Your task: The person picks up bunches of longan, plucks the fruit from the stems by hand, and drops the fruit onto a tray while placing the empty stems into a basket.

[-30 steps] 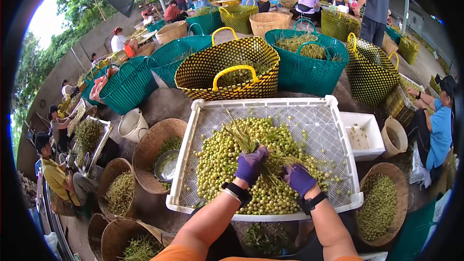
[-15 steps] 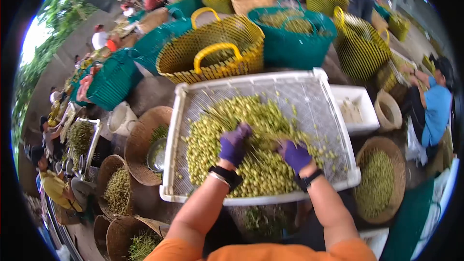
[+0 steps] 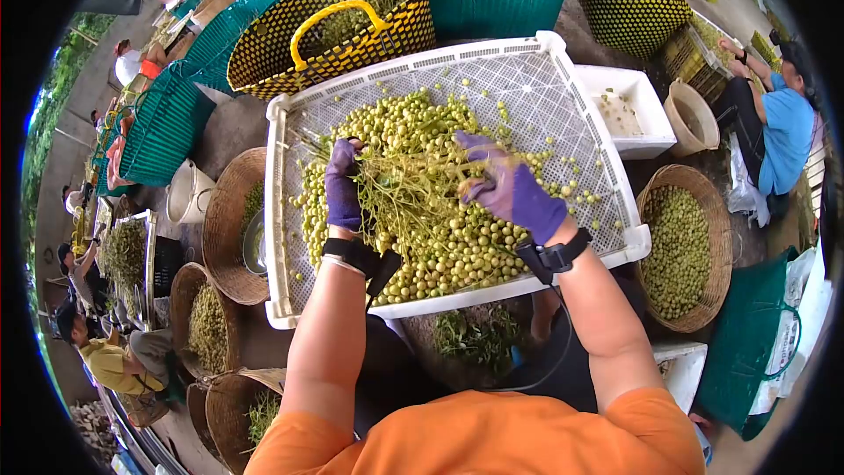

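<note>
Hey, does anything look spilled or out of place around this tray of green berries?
Nothing has spilled: the berries lie inside the white tray, a few loose at its far end. One oddity: the black strap behind the left hand hangs loose. Stalk scraps lie below the tray's near rim.

The concrete floor (image 3: 233, 127) carries the white tray (image 3: 277, 281), though whatever props the tray up is hidden beneath it and may not be the floor itself. Beyond the tray stand a yellow-and-black basket (image 3: 352, 44) and teal baskets (image 3: 167, 127), and to its left sit a white bucket (image 3: 186, 195) and shallow woven baskets (image 3: 215, 229). To the tray's right lie a white tub (image 3: 651, 148), a tan bucket (image 3: 677, 127) and a woven basket of green fruit (image 3: 694, 174).
</note>
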Tool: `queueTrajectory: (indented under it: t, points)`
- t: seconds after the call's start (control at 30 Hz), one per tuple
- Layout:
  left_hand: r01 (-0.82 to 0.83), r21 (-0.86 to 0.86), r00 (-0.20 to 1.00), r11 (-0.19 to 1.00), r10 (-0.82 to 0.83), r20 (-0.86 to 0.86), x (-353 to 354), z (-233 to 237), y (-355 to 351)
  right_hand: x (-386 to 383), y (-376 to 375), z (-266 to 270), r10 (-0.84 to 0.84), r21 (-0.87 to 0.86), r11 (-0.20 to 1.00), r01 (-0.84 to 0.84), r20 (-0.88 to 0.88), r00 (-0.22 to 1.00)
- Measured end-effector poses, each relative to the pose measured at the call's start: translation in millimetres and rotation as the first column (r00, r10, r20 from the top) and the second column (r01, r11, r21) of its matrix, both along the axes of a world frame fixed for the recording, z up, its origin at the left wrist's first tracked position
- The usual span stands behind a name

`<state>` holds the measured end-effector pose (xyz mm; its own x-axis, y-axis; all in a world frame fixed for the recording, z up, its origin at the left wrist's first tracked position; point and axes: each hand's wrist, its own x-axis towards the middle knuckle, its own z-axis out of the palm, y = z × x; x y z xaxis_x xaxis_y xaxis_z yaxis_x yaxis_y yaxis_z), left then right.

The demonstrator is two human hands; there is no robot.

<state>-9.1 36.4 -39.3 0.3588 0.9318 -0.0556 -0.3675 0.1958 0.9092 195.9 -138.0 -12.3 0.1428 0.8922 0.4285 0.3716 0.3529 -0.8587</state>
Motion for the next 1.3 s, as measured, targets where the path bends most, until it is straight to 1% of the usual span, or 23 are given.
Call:
queueTrajectory:
  t: [0.03,0.1,0.13,0.17,0.23,0.43,0.47,0.57,0.6,0.67,0.7,0.77,0.8,0.83,0.9,0.97,1.03,1.1,1.13,1.17,1.2,1.27,1.3]
  points:
    - [0.017,-0.038,0.996,0.999,-0.014,0.084,4.4,-0.9,-4.0,-9.4,-3.4,3.5,0.066,-0.011,0.998,-0.067,-0.032,0.997]
    - [0.203,-0.185,0.933,0.962,-0.132,0.334,15.1,29.6,-35.2,-22.6,7.2,-14.0,0.011,0.060,0.998,-0.027,0.251,0.968]
    - [0.277,-0.194,0.903,0.941,-0.186,0.388,15.6,35.0,-38.1,-28.0,-4.0,2.9,0.206,-0.269,0.900,-0.345,-0.435,0.877]
    - [0.337,-0.133,0.860,0.932,-0.247,0.446,15.7,31.2,-35.1,-33.0,6.1,-17.3,0.308,-0.225,0.893,-0.389,-0.322,0.895]
    - [0.376,-0.184,0.855,0.908,-0.264,0.446,11.8,37.2,-33.8,-41.1,-2.8,-3.1,0.162,-0.216,0.967,-0.135,0.110,0.981]
    - [0.257,0.036,0.936,0.966,-0.258,0.241,13.7,35.3,-34.6,-21.9,-7.9,0.9,-0.002,-0.475,0.880,0.026,0.051,0.999]
    - [0.263,0.101,0.919,0.959,-0.281,0.275,14.2,26.1,-29.5,-20.1,-7.0,-9.4,0.016,-0.377,0.926,-0.032,-0.046,0.999]
    - [0.334,0.035,0.909,0.942,-0.332,0.252,8.9,25.2,-32.8,-14.5,-11.1,2.1,0.146,-0.457,0.880,-0.129,0.003,0.989]
    - [0.370,0.144,0.881,0.918,-0.395,0.259,7.5,27.1,-34.4,-13.7,-12.7,10.8,0.148,-0.457,0.880,-0.130,0.004,0.989]
    - [0.364,0.150,0.916,0.919,-0.382,0.122,2.4,20.8,-32.9,-12.7,-15.1,25.8,0.284,-0.590,0.803,0.087,0.507,0.814]
    - [0.345,0.215,0.932,0.914,-0.360,0.033,-1.9,10.7,-25.4,-7.8,-16.4,18.7,0.284,-0.590,0.803,0.086,0.505,0.815]
    - [0.379,0.222,0.915,0.898,-0.329,-0.232,-10.3,27.9,-36.8,4.0,-18.2,7.2,0.256,-0.617,0.786,-0.033,0.276,0.926]
    - [0.379,0.236,0.913,0.895,-0.320,-0.253,-16.3,28.1,-36.9,8.5,-17.8,11.9,0.249,-0.605,0.794,0.066,0.421,0.872]
    - [0.387,0.190,0.919,0.902,-0.362,-0.154,-25.4,17.4,-24.1,15.5,-18.1,4.9,0.251,-0.609,0.790,0.066,0.420,0.872]
    - [0.234,0.221,0.965,0.947,-0.199,-0.171,-35.3,32.7,-20.0,32.2,-19.5,-13.3,0.155,-0.500,0.833,0.235,0.619,0.770]
    - [0.256,0.185,0.966,0.949,-0.247,-0.071,-51.6,27.1,-10.0,30.0,-14.3,-7.5,0.107,-0.520,0.779,0.350,0.660,0.743]
    - [0.329,0.166,0.942,0.930,-0.335,0.009,-56.7,28.9,-11.9,23.0,0.6,-13.3,-0.130,-0.163,0.842,0.514,0.864,0.487]
    - [0.380,0.249,0.911,0.891,-0.313,-0.270,-47.6,40.1,-24.1,13.8,24.0,-47.3,-0.222,-0.036,0.871,0.490,0.860,0.459]
    - [0.431,0.109,0.890,0.896,-0.402,-0.215,-41.2,45.3,-33.4,6.8,32.5,-62.1,-0.143,-0.092,0.880,0.465,0.884,0.445]
    - [0.466,0.129,0.852,0.875,-0.404,-0.332,-38.4,42.6,-36.8,-2.7,32.5,-53.9,0.039,-0.224,0.863,0.453,0.923,0.382]
    - [0.524,0.162,0.830,0.836,-0.459,-0.316,-33.3,35.3,-33.9,-2.8,40.4,-83.4,0.014,-0.208,0.879,0.430,0.911,0.412]
    - [0.581,0.404,0.722,0.707,-0.219,-0.657,-25.6,24.5,-34.7,-8.6,45.6,-67.6,0.119,-0.377,0.772,0.511,0.877,0.466]
    - [0.623,0.583,0.692,0.521,-0.020,-0.722,-20.4,32.7,-39.6,-3.0,46.0,-66.8,0.091,-0.382,0.774,0.505,0.857,0.508]
